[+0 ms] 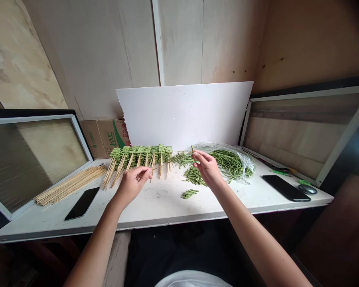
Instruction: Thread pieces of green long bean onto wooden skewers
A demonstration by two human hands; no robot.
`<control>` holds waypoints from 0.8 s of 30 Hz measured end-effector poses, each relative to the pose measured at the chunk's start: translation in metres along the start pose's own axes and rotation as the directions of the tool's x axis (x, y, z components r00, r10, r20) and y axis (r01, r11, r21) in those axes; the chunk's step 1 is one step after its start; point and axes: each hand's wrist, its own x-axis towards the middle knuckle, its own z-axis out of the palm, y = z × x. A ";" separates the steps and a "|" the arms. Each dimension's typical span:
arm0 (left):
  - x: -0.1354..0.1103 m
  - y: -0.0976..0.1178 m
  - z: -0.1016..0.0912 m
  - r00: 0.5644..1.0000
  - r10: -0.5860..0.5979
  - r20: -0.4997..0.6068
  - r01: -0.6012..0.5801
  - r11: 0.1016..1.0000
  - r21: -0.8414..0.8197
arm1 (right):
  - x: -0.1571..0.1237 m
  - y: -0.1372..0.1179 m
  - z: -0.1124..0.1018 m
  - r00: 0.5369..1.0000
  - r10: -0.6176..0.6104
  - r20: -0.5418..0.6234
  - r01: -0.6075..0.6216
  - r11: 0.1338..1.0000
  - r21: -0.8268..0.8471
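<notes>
My left hand (134, 182) is closed in a pinch on the thin end of a bamboo skewer (159, 168). Cut green bean pieces (179, 158) are threaded crosswise near its far end. Between the thumb and fingers of my right hand (206, 165) is a short green bean piece (192, 148), upright and just right of the threaded ones. Below that hand lie a pile of cut bean pieces (194, 176) and a smaller heap (190, 193). Behind my left hand, several finished bean skewers (140, 153) are stacked in rows, sticks pointing toward me.
Loose bamboo skewers (71, 184) lie at the left beside a black phone (82, 203). A clear plastic bag (247, 163) holds long uncut beans (230, 161). Farther right are another phone (285, 187) and a computer mouse (307, 189). A white foam board (185, 113) stands behind.
</notes>
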 end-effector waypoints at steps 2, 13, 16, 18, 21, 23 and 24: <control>0.000 0.000 0.001 1.000 0.003 0.007 -0.003 1.000 -0.002 | 0.000 0.000 0.001 1.000 -0.004 -0.005 0.004 1.000 -0.010; 0.000 -0.005 0.003 0.997 -0.038 -0.063 0.032 0.995 -0.092 | 0.000 0.010 -0.002 1.000 0.001 -0.007 -0.002 0.998 -0.063; 0.000 -0.002 0.003 1.000 -0.004 -0.020 0.003 0.999 -0.033 | -0.002 0.011 0.001 1.000 -0.002 0.000 0.002 0.994 -0.111; 0.000 0.001 0.003 1.000 0.017 0.004 -0.017 1.000 0.003 | -0.004 0.011 0.003 1.000 -0.010 0.005 0.011 0.991 -0.136; 0.000 0.005 0.002 1.000 0.015 -0.007 -0.015 1.000 -0.017 | -0.003 0.009 0.002 0.999 -0.032 -0.012 0.031 0.992 -0.124; 0.000 0.006 0.001 1.000 0.004 -0.031 -0.006 0.999 -0.042 | -0.003 0.006 0.001 1.000 -0.030 -0.003 0.029 0.994 -0.108; 0.000 0.006 0.001 0.999 0.000 -0.042 -0.002 0.999 -0.044 | -0.002 0.004 0.001 1.000 -0.022 0.006 0.023 0.994 -0.103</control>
